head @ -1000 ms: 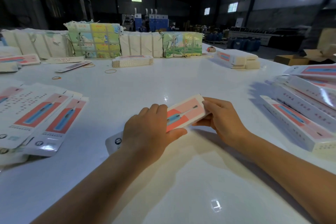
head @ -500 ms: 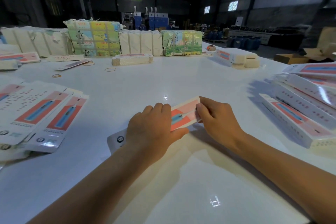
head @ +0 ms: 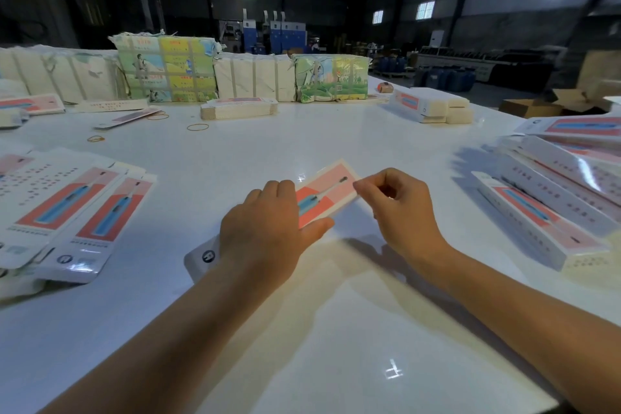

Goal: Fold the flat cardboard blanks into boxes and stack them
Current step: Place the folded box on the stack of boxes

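A long white carton (head: 322,195) with a pink panel and a blue toothbrush picture lies slanted on the white table (head: 336,329) in front of me. My left hand (head: 268,228) grips its middle, fingers over the top and thumb along the near side. My right hand (head: 400,208) is at its far right end, fingertips curled and pinched at the corner; the end flap itself is hidden behind the fingers. Flat printed blanks (head: 67,205) lie fanned at the left. Folded boxes (head: 551,198) are piled at the right.
Wrapped bundles (head: 168,70) line the table's far edge, with a banded pack of blanks (head: 238,107) and white cartons (head: 433,104) before them. Rubber bands (head: 197,127) lie on the table. Brown cardboard boxes (head: 537,104) stand on the floor at the right.
My right hand has slid from cupping the carton's right end to pinching at its far corner. The carton's end now looks closed and shorter. My left hand stays on the middle.
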`<move>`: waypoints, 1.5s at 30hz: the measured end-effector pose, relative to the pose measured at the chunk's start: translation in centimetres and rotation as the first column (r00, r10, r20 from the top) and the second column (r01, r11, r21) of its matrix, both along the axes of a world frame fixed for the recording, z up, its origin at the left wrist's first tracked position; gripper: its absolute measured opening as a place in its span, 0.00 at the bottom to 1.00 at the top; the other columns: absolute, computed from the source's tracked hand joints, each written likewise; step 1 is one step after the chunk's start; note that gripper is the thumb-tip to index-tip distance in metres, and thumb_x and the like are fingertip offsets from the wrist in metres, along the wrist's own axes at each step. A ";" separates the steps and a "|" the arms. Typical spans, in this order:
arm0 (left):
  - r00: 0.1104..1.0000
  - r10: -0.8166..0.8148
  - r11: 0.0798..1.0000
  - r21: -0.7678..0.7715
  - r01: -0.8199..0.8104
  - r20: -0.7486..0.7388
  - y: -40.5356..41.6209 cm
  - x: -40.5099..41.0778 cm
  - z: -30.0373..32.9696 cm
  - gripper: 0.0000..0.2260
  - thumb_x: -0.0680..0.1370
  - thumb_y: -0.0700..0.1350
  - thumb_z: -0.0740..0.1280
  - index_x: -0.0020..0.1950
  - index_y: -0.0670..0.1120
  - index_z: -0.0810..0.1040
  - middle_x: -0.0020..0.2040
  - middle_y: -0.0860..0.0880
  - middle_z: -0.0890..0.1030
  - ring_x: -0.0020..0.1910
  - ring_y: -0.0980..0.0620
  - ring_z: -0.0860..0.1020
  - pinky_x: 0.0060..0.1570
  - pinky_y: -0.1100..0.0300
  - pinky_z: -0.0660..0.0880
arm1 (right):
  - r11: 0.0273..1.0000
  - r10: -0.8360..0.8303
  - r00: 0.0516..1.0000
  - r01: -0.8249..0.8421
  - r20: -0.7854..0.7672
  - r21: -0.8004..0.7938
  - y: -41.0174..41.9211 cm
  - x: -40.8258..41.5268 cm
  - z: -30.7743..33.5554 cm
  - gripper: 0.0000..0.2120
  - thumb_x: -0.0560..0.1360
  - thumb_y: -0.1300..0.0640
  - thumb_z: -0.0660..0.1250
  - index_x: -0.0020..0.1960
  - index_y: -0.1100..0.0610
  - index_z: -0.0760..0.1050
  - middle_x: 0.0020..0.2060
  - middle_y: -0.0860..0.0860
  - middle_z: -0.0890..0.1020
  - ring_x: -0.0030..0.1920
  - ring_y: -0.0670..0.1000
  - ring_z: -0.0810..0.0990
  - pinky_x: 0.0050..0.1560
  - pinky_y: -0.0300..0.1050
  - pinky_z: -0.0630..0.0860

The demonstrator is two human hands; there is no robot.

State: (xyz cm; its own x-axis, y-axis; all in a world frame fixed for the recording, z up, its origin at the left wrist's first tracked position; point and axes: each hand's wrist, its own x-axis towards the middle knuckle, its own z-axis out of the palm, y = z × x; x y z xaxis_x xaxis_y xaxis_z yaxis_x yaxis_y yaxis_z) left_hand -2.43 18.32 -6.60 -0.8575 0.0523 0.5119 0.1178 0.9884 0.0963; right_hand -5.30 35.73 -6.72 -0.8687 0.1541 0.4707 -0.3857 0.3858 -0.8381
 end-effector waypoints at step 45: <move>0.903 -0.389 0.921 0.103 0.376 0.182 1.1 0.2 -1.4 0.29 0.66 0.66 0.45 0.58 0.58 0.75 0.56 0.61 0.72 0.59 0.56 0.68 0.55 0.62 0.67 | 0.350 -0.551 0.689 0.703 -0.470 0.620 22.6 -3.3 14.3 0.18 0.77 0.57 0.62 0.66 0.57 0.73 0.66 0.59 0.72 0.67 0.62 0.64 0.65 0.60 0.62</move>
